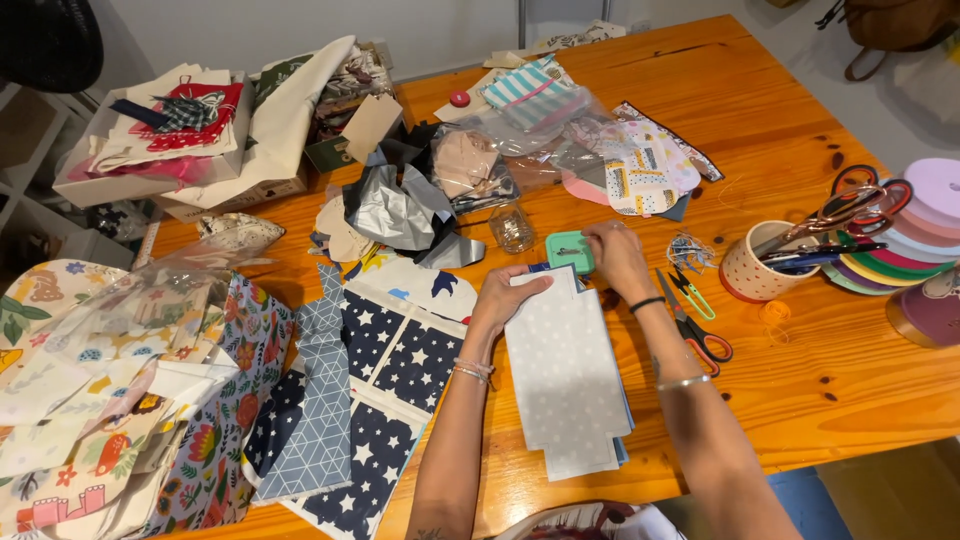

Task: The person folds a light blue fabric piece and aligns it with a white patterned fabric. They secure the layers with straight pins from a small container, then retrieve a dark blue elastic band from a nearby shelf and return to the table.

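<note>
My left hand (503, 298) rests flat on the top left corner of a stack of pale grey dotted fabric pieces (565, 385) lying on the wooden table (800, 370). My right hand (618, 259) is at the stack's top edge, fingers closed beside a small teal box (570, 251). Whether the fingers pinch the fabric or something small is hidden. A blue layer shows under the stack's right edge.
Navy star fabric (385, 400) and floral pieces (120, 400) lie at left. Scissors (697, 330), green snips (692, 291), a dotted cup of tools (760, 265) and ribbon spools (915, 235) sit at right. Bags of cut fabric (600, 150), a small glass jar (512, 228) and boxes (170, 140) fill the back.
</note>
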